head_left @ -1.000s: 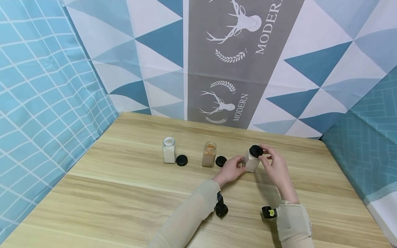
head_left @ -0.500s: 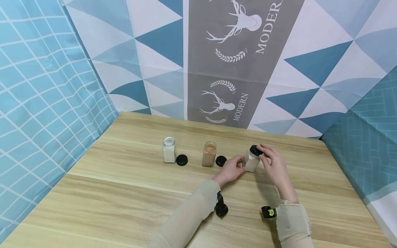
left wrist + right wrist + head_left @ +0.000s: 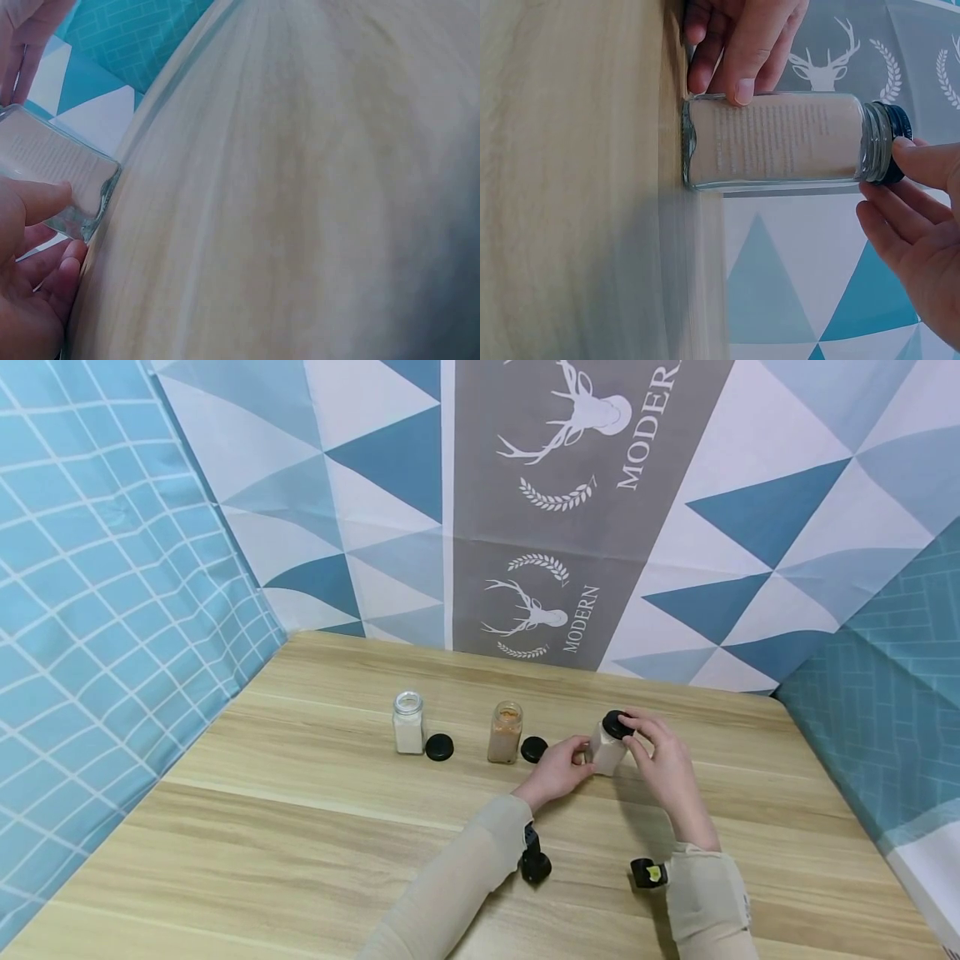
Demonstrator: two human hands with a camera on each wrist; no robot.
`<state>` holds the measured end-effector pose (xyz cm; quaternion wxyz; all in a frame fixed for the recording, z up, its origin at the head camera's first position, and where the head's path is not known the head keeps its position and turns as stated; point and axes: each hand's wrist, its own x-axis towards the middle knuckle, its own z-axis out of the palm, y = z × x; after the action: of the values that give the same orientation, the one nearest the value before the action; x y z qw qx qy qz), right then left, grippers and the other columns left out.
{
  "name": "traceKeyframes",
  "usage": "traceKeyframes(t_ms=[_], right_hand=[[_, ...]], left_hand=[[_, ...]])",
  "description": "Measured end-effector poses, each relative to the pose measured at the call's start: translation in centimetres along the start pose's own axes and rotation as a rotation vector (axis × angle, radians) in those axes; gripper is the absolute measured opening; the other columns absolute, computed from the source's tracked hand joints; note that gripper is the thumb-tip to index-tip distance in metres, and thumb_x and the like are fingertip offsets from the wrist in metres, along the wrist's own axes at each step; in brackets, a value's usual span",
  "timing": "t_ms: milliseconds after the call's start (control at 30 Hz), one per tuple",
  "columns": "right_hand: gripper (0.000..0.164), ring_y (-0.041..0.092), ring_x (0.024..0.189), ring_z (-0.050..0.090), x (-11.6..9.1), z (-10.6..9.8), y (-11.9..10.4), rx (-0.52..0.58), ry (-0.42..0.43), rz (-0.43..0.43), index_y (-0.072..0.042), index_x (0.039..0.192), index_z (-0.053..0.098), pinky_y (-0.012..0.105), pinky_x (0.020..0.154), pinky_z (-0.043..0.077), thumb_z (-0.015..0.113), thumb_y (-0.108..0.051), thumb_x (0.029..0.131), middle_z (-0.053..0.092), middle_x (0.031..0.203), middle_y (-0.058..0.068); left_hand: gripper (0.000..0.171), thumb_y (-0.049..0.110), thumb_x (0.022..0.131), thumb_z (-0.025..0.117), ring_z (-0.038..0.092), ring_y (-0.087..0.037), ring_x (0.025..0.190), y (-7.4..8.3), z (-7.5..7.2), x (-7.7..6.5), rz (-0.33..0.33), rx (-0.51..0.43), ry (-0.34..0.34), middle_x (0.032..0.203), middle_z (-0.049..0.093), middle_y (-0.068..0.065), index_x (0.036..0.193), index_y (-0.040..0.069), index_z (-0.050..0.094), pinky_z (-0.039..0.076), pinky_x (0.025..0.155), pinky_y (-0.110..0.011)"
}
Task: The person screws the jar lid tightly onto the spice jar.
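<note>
A square glass spice jar (image 3: 606,755) of pale powder stands upright on the table at the right. My left hand (image 3: 561,770) holds its lower body between thumb and fingers. On its mouth sits a black lid (image 3: 617,724), pinched by the thumb and fingers of my right hand (image 3: 667,767). Glass threads show below the lid in the right wrist view, where raised lettering marks the jar's side (image 3: 780,142). In the left wrist view the left thumb presses on the jar (image 3: 56,161) near its base; its lid is outside that view.
An uncapped jar of white powder (image 3: 408,731) stands at the left, a black lid (image 3: 439,747) beside it. Between the two jars stands an uncapped jar with orange-brown contents (image 3: 505,739), another black lid (image 3: 534,749) close by. Patterned cloth walls (image 3: 390,552) border the wooden table (image 3: 300,835).
The right fingers have turned slightly on the lid, which has shifted a little. The left hand and the jars have stayed in place.
</note>
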<state>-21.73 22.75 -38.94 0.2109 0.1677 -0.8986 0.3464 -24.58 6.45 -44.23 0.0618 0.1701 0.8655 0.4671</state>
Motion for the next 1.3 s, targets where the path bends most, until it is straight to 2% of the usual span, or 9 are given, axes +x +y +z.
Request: traceKeyframes(t_ms=[367,600,733,1167,1200,1300], right_hand=[[0.029,0.038,0.113,0.05,0.1,-0.06,-0.1,-0.02,0.004,-0.011,-0.002,0.115,0.06,0.054,0.089,0.041,0.059,-0.001,0.086,0.052,0.126,0.019],[0.029,0.036,0.106,0.054,0.12,-0.19,-0.28,-0.005,0.011,0.013,-0.002,0.114,0.061,0.049,0.085,0.046,0.061,-0.005,0.085,0.052,0.126,0.019],[0.028,0.034,0.103,0.055,0.03,-0.36,-0.23,-0.011,0.011,0.013,-0.002,0.114,0.061,0.047,0.083,0.046,0.059,-0.001,0.086,0.053,0.126,0.018],[0.027,0.032,0.088,0.057,-0.03,-0.6,-0.03,-0.049,0.066,0.019,-0.002,0.112,0.062,0.047,0.08,0.045,0.058,0.002,0.085,0.059,0.104,0.019],[0.027,0.031,0.088,0.057,-0.01,-0.61,-0.02,-0.049,0.066,0.019,-0.001,0.111,0.062,0.047,0.08,0.045,0.058,0.002,0.085,0.059,0.104,0.019],[0.027,0.03,0.087,0.056,0.02,-0.61,-0.03,-0.052,0.063,0.017,-0.001,0.111,0.062,0.045,0.079,0.044,0.059,0.001,0.085,0.059,0.103,0.018]], left_hand=[[0.044,0.021,0.087,0.061,0.051,-0.009,0.084,-0.02,0.02,0.04,0.001,0.007,0.004,0.112,0.06,-0.004,0.128,0.009,0.05,0.042,0.07,-0.017],[0.044,0.021,0.087,0.061,0.051,-0.008,0.084,-0.09,0.1,0.13,0.004,0.005,0.008,0.112,0.06,-0.004,0.128,0.01,0.05,0.042,0.071,-0.017],[0.044,0.021,0.088,0.061,0.051,-0.009,0.084,-0.12,0.11,0.1,0.008,0.014,0.009,0.111,0.06,-0.003,0.129,0.01,0.05,0.041,0.071,-0.018],[0.044,0.02,0.087,0.061,0.051,-0.009,0.085,-0.22,0.09,0.1,0.007,-0.018,0.002,0.113,0.06,-0.004,0.128,0.009,0.05,0.043,0.075,-0.021],[0.044,0.022,0.088,0.061,0.05,-0.008,0.084,-0.74,0.35,0.36,0.031,-0.01,0.01,0.112,0.06,-0.002,0.128,0.01,0.05,0.043,0.074,-0.02],[0.044,0.023,0.087,0.061,0.05,-0.007,0.083,-0.71,0.23,0.28,0.036,-0.013,0.008,0.112,0.06,-0.002,0.128,0.01,0.05,0.043,0.074,-0.021]])
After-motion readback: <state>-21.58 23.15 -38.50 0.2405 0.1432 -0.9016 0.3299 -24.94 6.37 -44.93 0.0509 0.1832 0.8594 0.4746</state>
